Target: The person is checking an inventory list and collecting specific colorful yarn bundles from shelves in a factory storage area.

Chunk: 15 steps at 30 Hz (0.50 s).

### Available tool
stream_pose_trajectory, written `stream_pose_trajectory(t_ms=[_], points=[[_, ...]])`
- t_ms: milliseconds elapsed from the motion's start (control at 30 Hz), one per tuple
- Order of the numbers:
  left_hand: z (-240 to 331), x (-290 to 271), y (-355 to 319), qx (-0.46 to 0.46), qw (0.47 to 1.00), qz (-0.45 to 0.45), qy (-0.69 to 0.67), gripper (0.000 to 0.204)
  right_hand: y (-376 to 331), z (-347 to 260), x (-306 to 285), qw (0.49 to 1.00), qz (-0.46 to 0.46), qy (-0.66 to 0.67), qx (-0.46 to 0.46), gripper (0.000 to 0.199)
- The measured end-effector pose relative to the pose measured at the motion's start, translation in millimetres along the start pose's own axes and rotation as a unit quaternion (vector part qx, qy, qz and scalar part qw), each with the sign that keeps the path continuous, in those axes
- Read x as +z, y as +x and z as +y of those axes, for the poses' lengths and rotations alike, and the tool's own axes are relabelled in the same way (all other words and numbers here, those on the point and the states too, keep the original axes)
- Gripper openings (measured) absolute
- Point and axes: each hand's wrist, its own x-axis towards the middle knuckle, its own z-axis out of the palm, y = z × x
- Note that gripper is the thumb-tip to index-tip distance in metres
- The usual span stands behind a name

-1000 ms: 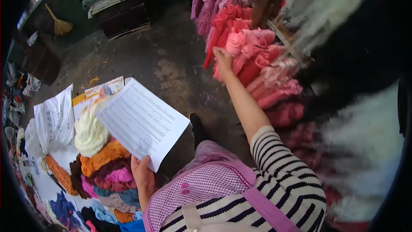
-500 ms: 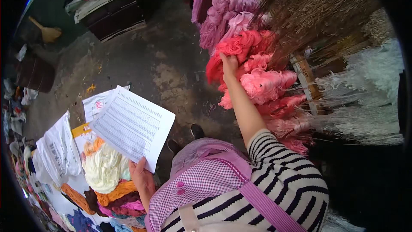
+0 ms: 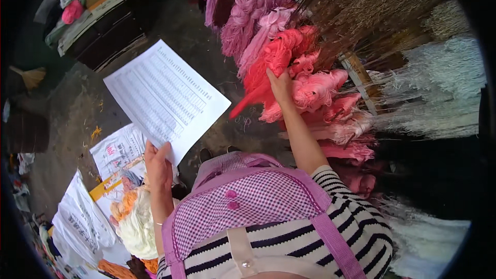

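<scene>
My left hand (image 3: 158, 168) pinches the lower edge of a white paper sheet (image 3: 168, 101) printed with a table in rows and columns. The sheet is held out, tilted, over the floor. At the rack, my right hand (image 3: 280, 87) grips a hank of bright red yarn (image 3: 279, 51), its thumb showing and its fingers partly hidden in the strands. A tail of that red yarn slants down to the left. Just below the hand hangs a salmon-pink hank (image 3: 318, 89), and above the red one are pale pink (image 3: 273, 23) and mauve hanks (image 3: 250, 2).
Wooden rack bars (image 3: 361, 80) carry the hanks, with brown (image 3: 377, 15) and whitish strands (image 3: 439, 93) beyond. At lower left, a cream yarn bundle (image 3: 139, 227) lies beside white printed bags (image 3: 82, 222). A dark cabinet (image 3: 106, 39) and a broom (image 3: 31, 76) stand far left.
The paper has risen and moved away from me with my left hand. My right hand has shifted slightly right and lower, and the red yarn now stretches out to the left below it.
</scene>
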Motion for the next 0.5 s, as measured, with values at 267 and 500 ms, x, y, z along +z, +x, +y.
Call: stream_pose_trajectory(t_ms=[267, 500], points=[[35.2, -7.0, 38.5, 0.056, 0.995, -0.064, 0.047, 0.042, -13.7, -63.0, -17.5, 0.953, -0.069, 0.252, 0.152, 0.039], [62.3, -9.5, 62.2, 0.115, 0.987, -0.109, -0.001, 0.041, -63.2, -154.6, -27.9, 0.802, -0.269, 0.441, 0.301, 0.029]])
